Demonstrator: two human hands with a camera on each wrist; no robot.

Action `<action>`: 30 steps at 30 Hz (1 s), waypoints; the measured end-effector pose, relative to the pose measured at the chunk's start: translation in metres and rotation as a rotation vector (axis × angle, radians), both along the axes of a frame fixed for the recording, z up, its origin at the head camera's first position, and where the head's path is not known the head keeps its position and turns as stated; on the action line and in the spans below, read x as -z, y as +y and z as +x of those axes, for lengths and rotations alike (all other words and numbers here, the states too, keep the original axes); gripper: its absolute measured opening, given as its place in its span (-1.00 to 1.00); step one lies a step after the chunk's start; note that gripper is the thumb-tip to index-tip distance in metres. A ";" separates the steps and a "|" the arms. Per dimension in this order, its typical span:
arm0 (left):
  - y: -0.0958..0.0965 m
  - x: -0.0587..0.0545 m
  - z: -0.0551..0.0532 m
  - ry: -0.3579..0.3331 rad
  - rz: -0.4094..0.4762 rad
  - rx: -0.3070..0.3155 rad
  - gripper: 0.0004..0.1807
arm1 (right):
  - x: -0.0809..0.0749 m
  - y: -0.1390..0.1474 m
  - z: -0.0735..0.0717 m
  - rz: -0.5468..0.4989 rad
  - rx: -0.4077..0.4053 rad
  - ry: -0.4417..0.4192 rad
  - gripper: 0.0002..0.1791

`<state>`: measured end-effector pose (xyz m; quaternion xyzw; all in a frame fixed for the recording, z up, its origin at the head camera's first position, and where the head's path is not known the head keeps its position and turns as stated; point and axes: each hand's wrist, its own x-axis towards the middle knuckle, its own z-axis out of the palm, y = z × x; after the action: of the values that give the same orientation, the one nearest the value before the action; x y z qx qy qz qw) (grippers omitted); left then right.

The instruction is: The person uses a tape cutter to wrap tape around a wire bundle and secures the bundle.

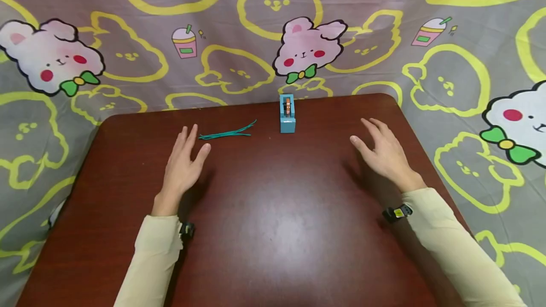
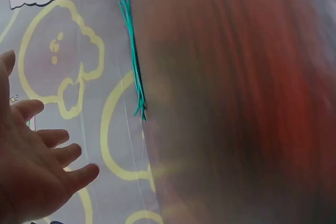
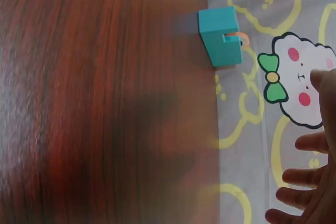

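Note:
A blue tape dispenser (image 1: pixel 287 124) with a small orange-brown roll stands near the table's far edge. To its left lies a loose bundle of thin teal-green cords (image 1: pixel 226 134), also seen along the table edge in the left wrist view. My left hand (image 1: pixel 183 162) hovers just left of and nearer than the cords, fingers extended and thumb apart, holding nothing. On the other side my right hand (image 1: pixel 384 153) is held over the table, right of the dispenser, its fingers spread with nothing in them. The dispenser's blue body (image 3: pixel 220 38) appears ahead of that hand in the right wrist view.
The dark red-brown wooden table (image 1: pixel 273 212) has rounded far corners and reflects a bright glare. Behind and beside it hangs a grey curtain (image 1: pixel 239 67) with yellow outlines and cartoon rabbits. Both forearms wear pale sleeves, with a dark strap (image 1: pixel 397 213) at the right wrist.

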<state>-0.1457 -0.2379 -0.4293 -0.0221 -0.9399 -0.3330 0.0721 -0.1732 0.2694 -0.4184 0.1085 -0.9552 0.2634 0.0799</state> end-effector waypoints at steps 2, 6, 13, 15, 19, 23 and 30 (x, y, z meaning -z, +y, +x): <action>0.002 -0.001 -0.002 0.025 0.128 -0.011 -0.25 | 0.000 -0.002 -0.001 -0.048 0.011 -0.004 -0.22; 0.009 -0.002 -0.007 0.073 0.402 -0.023 -0.34 | 0.000 -0.007 -0.004 -0.126 0.022 0.025 -0.27; 0.023 -0.004 -0.014 0.000 0.635 -0.034 -0.40 | 0.000 -0.014 -0.004 -0.324 -0.011 0.011 -0.44; 0.026 -0.003 -0.016 -0.020 0.690 -0.035 -0.40 | 0.000 -0.016 -0.003 -0.355 -0.004 -0.020 -0.46; 0.029 -0.002 -0.021 -0.046 0.768 -0.033 -0.40 | -0.007 -0.021 -0.001 -0.447 -0.011 -0.074 -0.51; 0.031 -0.002 -0.027 -0.075 0.810 -0.033 -0.40 | -0.010 -0.024 -0.003 -0.593 -0.045 -0.135 -0.56; 0.043 -0.007 -0.032 -0.096 0.865 -0.018 -0.40 | 0.010 -0.024 -0.014 -0.696 -0.050 -0.204 -0.55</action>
<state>-0.1772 -0.1952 -0.4223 0.0336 -0.7165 -0.6960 0.0337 -0.1870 0.2452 -0.4287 0.0713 -0.8084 0.5843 0.0099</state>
